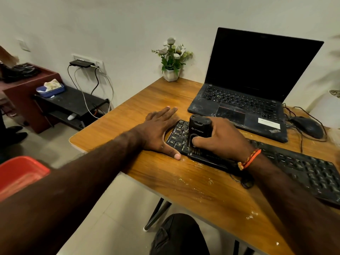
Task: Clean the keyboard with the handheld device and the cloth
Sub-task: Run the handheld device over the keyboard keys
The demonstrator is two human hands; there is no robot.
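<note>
The right hand (pixel 223 138) grips the small black handheld cleaner (pixel 199 130) on the long black keyboard (pixel 298 166); the flat left hand (pixel 158 130) presses its left end.

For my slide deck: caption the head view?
Right hand grips handheld device on keyboard; left hand steadies its end.

White wall (pixel 119 24), pale tiled floor (pixel 117 203) — a wooden desk (pixel 211 184), a low black shelf (pixel 73 102) beside.

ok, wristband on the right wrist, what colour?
Orange, with a yellowish strand and knot, on the wristband of the right hand. Head view shows it.
</note>
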